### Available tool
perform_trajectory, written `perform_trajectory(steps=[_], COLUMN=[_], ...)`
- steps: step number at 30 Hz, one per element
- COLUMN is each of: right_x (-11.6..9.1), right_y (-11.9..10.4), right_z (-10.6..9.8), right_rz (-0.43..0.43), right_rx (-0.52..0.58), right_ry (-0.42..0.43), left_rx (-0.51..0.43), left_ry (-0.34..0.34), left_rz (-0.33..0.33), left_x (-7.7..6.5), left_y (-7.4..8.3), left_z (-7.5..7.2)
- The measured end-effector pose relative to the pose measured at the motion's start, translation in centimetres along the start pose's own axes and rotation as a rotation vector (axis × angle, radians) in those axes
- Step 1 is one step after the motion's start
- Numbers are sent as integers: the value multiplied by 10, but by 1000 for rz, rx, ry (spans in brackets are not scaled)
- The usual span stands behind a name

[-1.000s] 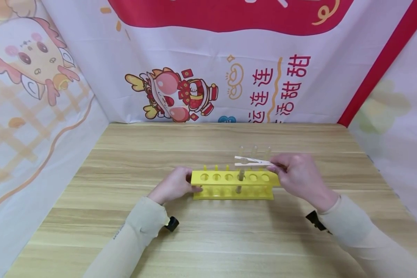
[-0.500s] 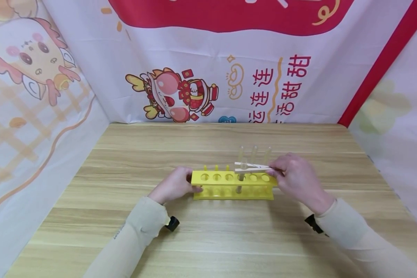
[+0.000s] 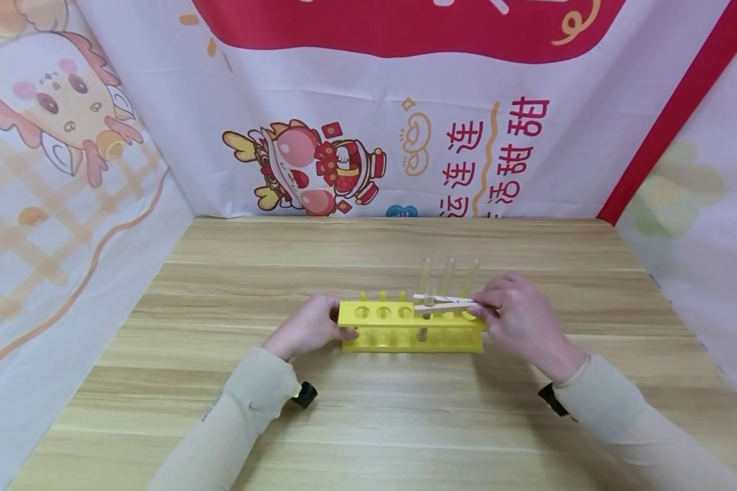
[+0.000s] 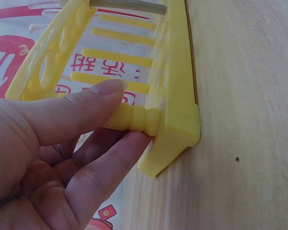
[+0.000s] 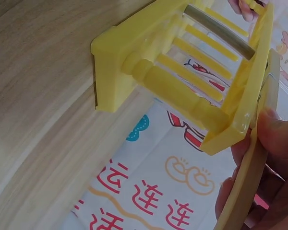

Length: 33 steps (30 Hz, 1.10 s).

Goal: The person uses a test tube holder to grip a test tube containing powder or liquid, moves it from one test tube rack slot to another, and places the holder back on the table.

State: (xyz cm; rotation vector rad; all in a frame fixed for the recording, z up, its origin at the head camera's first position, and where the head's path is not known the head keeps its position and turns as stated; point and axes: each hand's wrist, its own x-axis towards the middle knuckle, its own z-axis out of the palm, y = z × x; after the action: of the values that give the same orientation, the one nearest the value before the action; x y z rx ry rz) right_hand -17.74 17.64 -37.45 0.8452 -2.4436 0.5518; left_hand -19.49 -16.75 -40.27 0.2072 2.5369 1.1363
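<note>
A yellow test tube rack (image 3: pixel 347 322) stands on the table. In the left wrist view, my left hand (image 4: pixel 62 139) pinches the rack's end post (image 4: pixel 134 117) between thumb and fingers. My right hand (image 3: pixel 524 320) holds a wooden test tube clamp (image 3: pixel 451 308) level, near the rack's right end. The clamp's arms lie on either side of a test tube (image 3: pixel 430 289) that stands in the rack with greyish contents; whether they touch the glass, I cannot tell. Three clear test tubes (image 3: pixel 448 276) sit rounded end up behind the rack's top bar, probably on its pegs.
Several bare yellow pegs (image 3: pixel 383 296) rise along the rack's back left. The wooden table (image 3: pixel 393 409) reaches back to a printed cloth (image 3: pixel 344 82), with more cloth at both sides. A black wrist camera (image 3: pixel 305 395) is on the left sleeve.
My right hand has lowered the clamp from above the rack to just over its top bar, along the standing test tube. My left hand and the rack have stayed put.
</note>
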Motion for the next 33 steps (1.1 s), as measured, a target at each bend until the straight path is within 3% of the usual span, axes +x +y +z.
perform_trajectory(steps=[11, 33], right_x=[-1, 5], right_y=[-6, -14], right_z=[-2, -12], right_rz=[47, 59], right_rx=[-24, -67], right_ry=[-105, -250], left_rx=[15, 11], left_ry=[6, 6], left_rz=[15, 5], left_x=[0, 0], left_y=[1, 2], left_z=[0, 1])
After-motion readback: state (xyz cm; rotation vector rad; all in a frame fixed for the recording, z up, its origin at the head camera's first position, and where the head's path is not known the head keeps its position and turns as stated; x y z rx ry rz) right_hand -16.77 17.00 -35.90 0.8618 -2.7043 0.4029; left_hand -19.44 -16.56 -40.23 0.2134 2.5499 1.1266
